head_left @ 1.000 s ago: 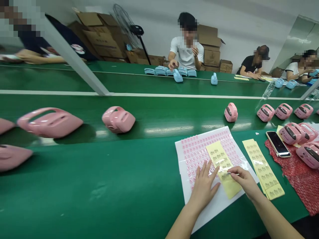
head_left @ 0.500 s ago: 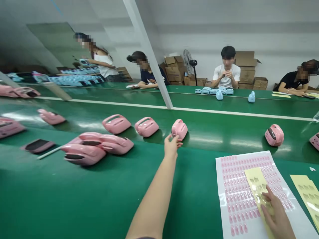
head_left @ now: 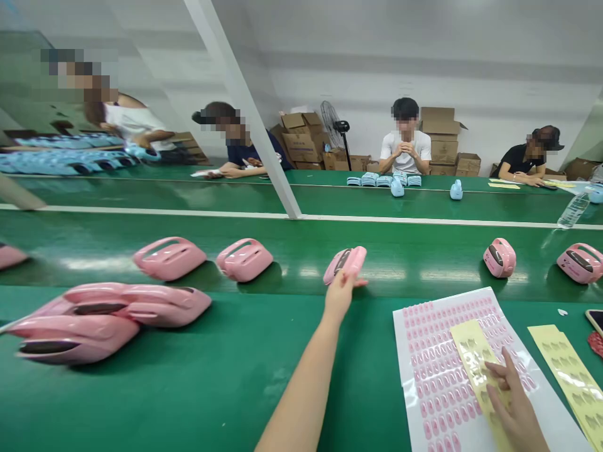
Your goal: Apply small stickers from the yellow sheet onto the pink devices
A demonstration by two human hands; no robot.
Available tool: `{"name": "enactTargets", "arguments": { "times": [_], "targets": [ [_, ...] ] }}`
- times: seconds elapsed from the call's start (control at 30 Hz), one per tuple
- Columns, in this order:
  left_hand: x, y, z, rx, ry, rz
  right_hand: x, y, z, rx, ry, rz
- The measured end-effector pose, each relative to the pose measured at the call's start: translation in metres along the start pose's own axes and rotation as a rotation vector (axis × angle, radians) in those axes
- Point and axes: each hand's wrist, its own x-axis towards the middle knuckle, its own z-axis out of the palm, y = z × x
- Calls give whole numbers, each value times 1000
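Note:
My left hand (head_left: 340, 295) reaches forward to the green belt, its fingers closed on a pink plastic casing (head_left: 358, 256). This casing is tilted, with a dark oval panel facing up; part of it is hidden by the fingers. At the lower right, my right hand (head_left: 516, 398) has its fingers apart over a yellow sticker strip (head_left: 464, 336), touching it. Under the strip lies a white sheet (head_left: 400, 329) bearing rows of small pink oval stickers. Farther left on the belt stand two pink casings with loop handles (head_left: 172, 267) (head_left: 245, 267).
A cluster of pink casings (head_left: 89, 339) sits at the left on the green table. More casings (head_left: 500, 258) are on the belt to the right, beyond more yellow strips (head_left: 563, 364). A slanted white post (head_left: 245, 107) rises ahead. Several co-workers sit or stand across the line.
My left hand has taken hold of the pink casing and turned it so its dark panel shows. My right hand stays at the yellow strip. The view has shifted right.

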Motion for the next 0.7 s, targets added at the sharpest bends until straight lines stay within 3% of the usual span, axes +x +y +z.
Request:
{"name": "enactTargets", "arguments": {
  "times": [0.1,0.33,0.43,0.5,0.57,0.63,0.67,0.7],
  "targets": [
    [-62,5,23,90,-146,151,9,-30,3,118,-27,-2],
    [-182,19,68,143,-394,475,36,-103,23,838,-156,18],
    [-222,8,67,126,-482,374,31,-113,17,955,-114,213],
    [-244,-3,57,-13,-566,308,26,-115,8,950,-69,336],
    [-258,-9,48,-225,-348,265,21,-114,-1,946,-73,376],
    [-262,-4,44,-446,41,155,17,-113,-8,975,-113,369],
    [-261,2,45,-491,121,-10,16,-114,-10,999,-137,366],
    [-260,10,48,-534,106,-206,14,-114,-11,1024,-163,366]
  ]
}}
